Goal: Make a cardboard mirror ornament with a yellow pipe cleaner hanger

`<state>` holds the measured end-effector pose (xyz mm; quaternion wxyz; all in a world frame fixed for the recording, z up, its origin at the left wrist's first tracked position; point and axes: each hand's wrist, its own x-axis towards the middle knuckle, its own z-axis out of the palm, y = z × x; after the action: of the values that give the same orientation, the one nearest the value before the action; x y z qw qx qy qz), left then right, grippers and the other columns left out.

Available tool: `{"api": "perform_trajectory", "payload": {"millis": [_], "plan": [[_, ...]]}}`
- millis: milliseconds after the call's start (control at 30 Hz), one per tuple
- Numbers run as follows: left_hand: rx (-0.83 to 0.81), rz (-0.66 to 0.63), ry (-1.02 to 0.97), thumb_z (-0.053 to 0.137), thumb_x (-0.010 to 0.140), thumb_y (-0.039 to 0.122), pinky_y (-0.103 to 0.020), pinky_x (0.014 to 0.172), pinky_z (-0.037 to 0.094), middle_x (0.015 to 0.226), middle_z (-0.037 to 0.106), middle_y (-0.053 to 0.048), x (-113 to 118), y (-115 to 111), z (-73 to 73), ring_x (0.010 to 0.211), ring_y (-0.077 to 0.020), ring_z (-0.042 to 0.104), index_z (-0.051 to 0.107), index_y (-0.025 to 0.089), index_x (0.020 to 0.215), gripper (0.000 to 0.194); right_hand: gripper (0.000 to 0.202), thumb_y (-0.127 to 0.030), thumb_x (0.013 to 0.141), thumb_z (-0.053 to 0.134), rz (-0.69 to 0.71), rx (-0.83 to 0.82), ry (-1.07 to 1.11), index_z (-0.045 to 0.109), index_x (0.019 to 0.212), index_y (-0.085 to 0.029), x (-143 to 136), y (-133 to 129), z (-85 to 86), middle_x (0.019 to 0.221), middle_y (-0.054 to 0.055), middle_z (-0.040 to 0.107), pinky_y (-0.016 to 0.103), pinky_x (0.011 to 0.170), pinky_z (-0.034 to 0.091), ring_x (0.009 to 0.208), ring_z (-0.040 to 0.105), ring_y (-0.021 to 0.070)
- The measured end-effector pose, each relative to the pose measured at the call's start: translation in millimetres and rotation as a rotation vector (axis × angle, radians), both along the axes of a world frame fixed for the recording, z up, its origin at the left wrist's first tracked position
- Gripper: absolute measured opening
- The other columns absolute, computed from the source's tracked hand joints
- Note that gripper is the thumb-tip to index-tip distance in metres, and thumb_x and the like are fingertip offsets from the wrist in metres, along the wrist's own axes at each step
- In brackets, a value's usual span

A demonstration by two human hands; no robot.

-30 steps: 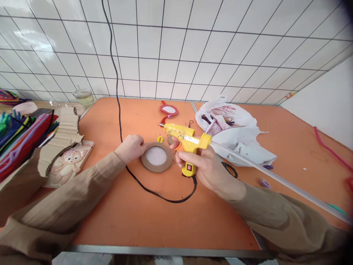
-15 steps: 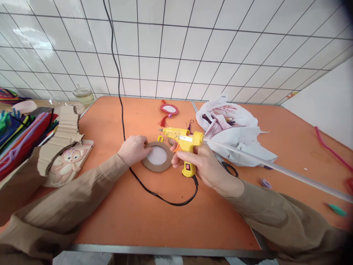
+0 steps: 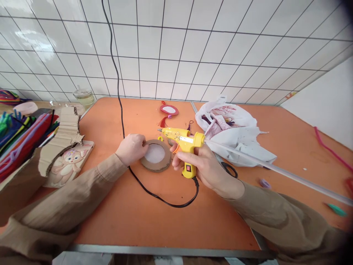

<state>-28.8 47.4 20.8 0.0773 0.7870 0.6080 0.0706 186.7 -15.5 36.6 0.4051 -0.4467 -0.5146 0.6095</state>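
Observation:
My right hand (image 3: 205, 163) is wrapped round a yellow hot glue gun (image 3: 188, 147), its nozzle pointing left above the table. A long clear glue stick (image 3: 261, 164) runs out of its back to the right. My left hand (image 3: 131, 149) pinches the left rim of a round cardboard ring (image 3: 162, 163) with a whitish disc (image 3: 154, 153) in its centre. The ring looks slightly tilted off the orange table. Just behind it lies a small yellow loop (image 3: 160, 138), partly hidden. The gun's black cord (image 3: 165, 202) curves in front of the ring.
A red oval ornament with a tassel (image 3: 169, 109) lies at the back. White plastic bags (image 3: 234, 129) fill the right rear, with scissors (image 3: 230, 169) beside them. At left are torn cardboard (image 3: 62, 129), a cartoon-decorated case (image 3: 70, 163) and colourful pipe cleaners (image 3: 30, 141). A tiled wall stands behind.
My left hand has shifted the cardboard ring slightly left and up, and the ring has tilted a little. The glue gun in my right hand has hardly moved.

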Motion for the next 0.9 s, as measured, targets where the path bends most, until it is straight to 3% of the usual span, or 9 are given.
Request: {"api": "perform_trajectory", "payload": {"millis": [100, 167, 300, 433, 533, 700, 900], "plan": [[0.016, 0.047, -0.085, 0.051, 0.083, 0.022, -0.033, 0.067, 0.048, 0.079, 0.074, -0.009, -5, 0, 8.0, 0.074, -0.0223, 0.067, 0.070, 0.016, 0.074, 0.021, 0.022, -0.037, 0.080, 0.070, -0.007, 0.031, 0.033, 0.063, 0.092, -0.020, 1, -2, 1.9, 0.071, 0.002, 0.067, 0.030, 0.057, 0.042, 0.064, 0.063, 0.0177], [-0.028, 0.082, -0.248, 0.054, 0.081, 0.023, -0.031, 0.063, 0.047, 0.068, 0.070, -0.006, -9, 0, 13.0, 0.063, -0.0184, 0.062, 0.067, 0.017, 0.070, 0.019, 0.020, -0.038, 0.081, 0.068, -0.039, 0.077, 0.063, 0.064, 0.090, -0.021, 2, -4, 5.6, 0.068, 0.001, 0.065, 0.031, 0.055, 0.040, 0.061, 0.060, 0.0170], [-0.341, 0.030, -0.824, 0.058, 0.080, 0.031, -0.029, 0.053, 0.047, 0.057, 0.059, -0.001, -15, -3, 17.1, 0.050, -0.0132, 0.053, 0.063, 0.017, 0.073, 0.016, 0.015, -0.038, 0.082, 0.064, -0.123, 0.171, 0.128, 0.065, 0.086, -0.024, 4, -11, 14.8, 0.061, 0.000, 0.056, 0.033, 0.053, 0.037, 0.054, 0.051, 0.0155], [-0.518, -0.078, -1.239, 0.064, 0.080, 0.043, -0.026, 0.052, 0.049, 0.070, 0.062, -0.004, -8, -14, 13.0, 0.062, -0.0145, 0.059, 0.063, 0.015, 0.091, 0.030, 0.014, -0.037, 0.083, 0.064, -0.106, 0.176, 0.170, 0.066, 0.086, -0.024, 3, -15, 18.9, 0.058, -0.001, 0.052, 0.031, 0.047, 0.030, 0.049, 0.043, 0.0132], [-0.640, -0.161, -1.567, 0.078, 0.073, 0.045, -0.022, 0.049, 0.047, 0.077, 0.062, -0.004, 3, -26, 5.7, 0.065, -0.0131, 0.059, 0.063, 0.015, 0.090, 0.038, 0.014, -0.037, 0.085, 0.063, -0.040, 0.177, 0.153, 0.067, 0.088, -0.024, 3, -19, 19.6, 0.061, -0.001, 0.055, 0.030, 0.049, 0.033, 0.048, 0.044, 0.0111], [-0.724, -0.261, -1.721, 0.079, 0.077, 0.043, -0.023, 0.053, 0.049, 0.080, 0.064, -0.004, 21, -39, -10.1, 0.068, -0.0140, 0.062, 0.063, 0.016, 0.086, 0.032, 0.019, -0.040, 0.083, 0.065, 0.026, 0.132, 0.058, 0.068, 0.092, -0.023, 3, -28, 26.2, 0.057, -0.002, 0.055, 0.028, 0.044, 0.030, 0.045, 0.041, 0.0104], [-0.763, -0.391, -1.748, 0.076, 0.079, 0.047, -0.025, 0.053, 0.047, 0.078, 0.065, -0.007, 31, -43, -24.8, 0.064, -0.0138, 0.059, 0.066, 0.014, 0.088, 0.036, 0.011, -0.029, 0.068, 0.062, -0.048, 0.098, -0.253, 0.067, 0.075, -0.022, 7, -29, 39.7, 0.045, -0.003, 0.046, 0.026, 0.037, 0.028, 0.039, 0.035, 0.0101]]}}
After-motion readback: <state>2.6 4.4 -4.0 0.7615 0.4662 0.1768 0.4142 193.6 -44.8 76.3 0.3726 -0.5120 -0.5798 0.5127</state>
